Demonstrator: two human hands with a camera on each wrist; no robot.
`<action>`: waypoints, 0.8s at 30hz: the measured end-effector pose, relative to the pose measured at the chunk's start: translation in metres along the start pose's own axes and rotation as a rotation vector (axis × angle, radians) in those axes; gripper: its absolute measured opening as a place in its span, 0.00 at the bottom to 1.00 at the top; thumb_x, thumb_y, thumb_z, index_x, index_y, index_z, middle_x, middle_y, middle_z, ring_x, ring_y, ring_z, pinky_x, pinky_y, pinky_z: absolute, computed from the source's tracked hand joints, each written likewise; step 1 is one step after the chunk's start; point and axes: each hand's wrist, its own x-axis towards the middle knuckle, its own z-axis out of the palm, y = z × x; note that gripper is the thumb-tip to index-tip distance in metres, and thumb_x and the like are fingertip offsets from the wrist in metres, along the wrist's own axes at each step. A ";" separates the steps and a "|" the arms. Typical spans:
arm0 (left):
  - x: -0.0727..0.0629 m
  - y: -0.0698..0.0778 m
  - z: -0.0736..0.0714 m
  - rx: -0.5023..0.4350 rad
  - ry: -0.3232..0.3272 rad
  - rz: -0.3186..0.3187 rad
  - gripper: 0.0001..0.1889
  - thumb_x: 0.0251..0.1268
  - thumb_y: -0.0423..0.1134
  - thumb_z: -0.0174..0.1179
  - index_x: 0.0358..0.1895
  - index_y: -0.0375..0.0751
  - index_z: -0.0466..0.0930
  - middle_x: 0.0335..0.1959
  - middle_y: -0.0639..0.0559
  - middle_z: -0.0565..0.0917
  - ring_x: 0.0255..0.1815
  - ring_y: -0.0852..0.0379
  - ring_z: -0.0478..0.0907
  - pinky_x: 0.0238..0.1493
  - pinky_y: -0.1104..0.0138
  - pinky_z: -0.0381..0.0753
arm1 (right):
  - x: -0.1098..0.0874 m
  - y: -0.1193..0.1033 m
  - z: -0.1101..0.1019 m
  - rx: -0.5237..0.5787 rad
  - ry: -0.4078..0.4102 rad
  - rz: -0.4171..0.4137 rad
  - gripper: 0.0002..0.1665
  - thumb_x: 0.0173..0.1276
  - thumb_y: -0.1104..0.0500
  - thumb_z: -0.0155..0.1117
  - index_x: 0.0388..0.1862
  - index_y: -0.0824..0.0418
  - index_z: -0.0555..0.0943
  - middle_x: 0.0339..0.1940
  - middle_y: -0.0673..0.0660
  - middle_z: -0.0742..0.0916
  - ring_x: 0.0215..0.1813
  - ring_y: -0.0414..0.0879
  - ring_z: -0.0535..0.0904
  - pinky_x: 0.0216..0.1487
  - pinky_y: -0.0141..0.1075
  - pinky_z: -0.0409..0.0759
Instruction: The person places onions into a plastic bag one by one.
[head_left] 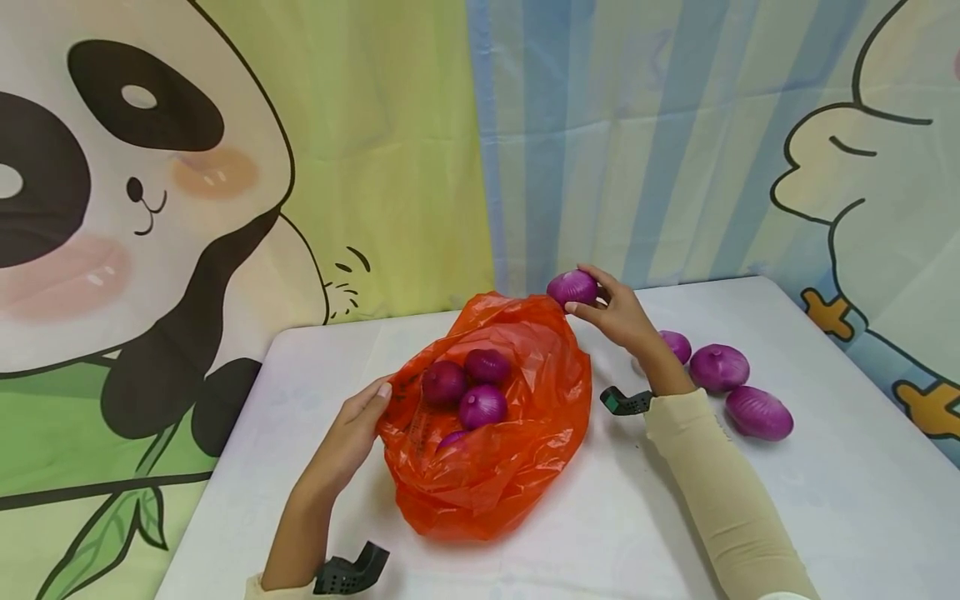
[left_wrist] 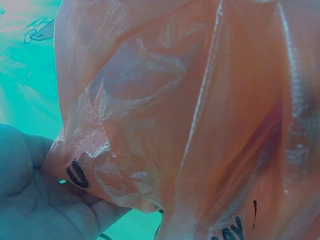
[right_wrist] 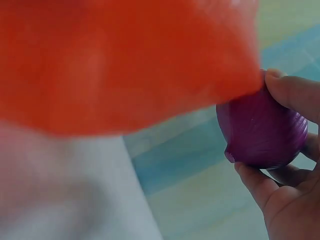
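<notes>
On the white table (head_left: 592, 554), an orange-red plastic bag (head_left: 487, 492) sits with its mouth spread, showing three red onions (head_left: 483, 406) and part of a fourth inside. The left hand (head_left: 352, 433) grips the bag's left rim, thumb on the inner side; the left wrist view shows dark lettering on the plastic. The right hand (head_left: 618, 317) holds another red onion (head_left: 572, 288) between thumb and fingers, raised at the bag's far right rim; whether onion and plastic touch, I cannot tell. To the right, three loose onions (head_left: 719, 367) lie close together, one partly hidden by the right forearm. Behind the table hangs a printed backdrop (head_left: 405, 167) with a cartoon panda (head_left: 247, 167) on the left and striped blue panels toward the right.
</notes>
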 end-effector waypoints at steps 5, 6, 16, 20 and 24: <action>0.000 0.001 0.000 0.003 0.003 0.000 0.26 0.80 0.51 0.39 0.70 0.39 0.66 0.66 0.46 0.72 0.67 0.49 0.67 0.66 0.52 0.65 | 0.001 -0.011 -0.002 0.027 0.026 -0.066 0.43 0.64 0.56 0.70 0.76 0.49 0.62 0.72 0.60 0.68 0.68 0.59 0.68 0.59 0.49 0.75; 0.000 0.001 0.000 0.004 0.002 0.001 0.26 0.80 0.51 0.39 0.70 0.39 0.66 0.66 0.46 0.72 0.67 0.49 0.67 0.66 0.52 0.65 | 0.000 -0.015 -0.003 0.032 0.029 -0.080 0.43 0.65 0.56 0.70 0.76 0.49 0.62 0.72 0.60 0.67 0.68 0.59 0.68 0.59 0.49 0.75; 0.002 0.000 0.001 0.007 -0.009 0.004 0.26 0.80 0.50 0.39 0.70 0.38 0.66 0.66 0.44 0.71 0.68 0.46 0.66 0.66 0.51 0.65 | -0.007 -0.042 0.000 0.083 0.008 -0.196 0.42 0.64 0.60 0.70 0.75 0.50 0.64 0.71 0.57 0.69 0.68 0.57 0.69 0.57 0.46 0.76; 0.002 -0.001 0.003 0.006 -0.017 0.007 0.25 0.80 0.50 0.39 0.70 0.39 0.66 0.67 0.45 0.70 0.69 0.47 0.65 0.66 0.51 0.65 | -0.007 -0.054 0.003 0.133 -0.037 -0.299 0.41 0.64 0.64 0.69 0.75 0.55 0.64 0.70 0.59 0.70 0.66 0.58 0.70 0.56 0.41 0.77; 0.001 -0.002 0.003 0.001 -0.006 0.013 0.25 0.80 0.50 0.39 0.71 0.43 0.66 0.68 0.48 0.70 0.69 0.48 0.65 0.66 0.51 0.66 | -0.007 -0.063 0.008 0.192 -0.093 -0.383 0.40 0.64 0.69 0.66 0.74 0.60 0.64 0.69 0.62 0.71 0.64 0.59 0.72 0.56 0.39 0.78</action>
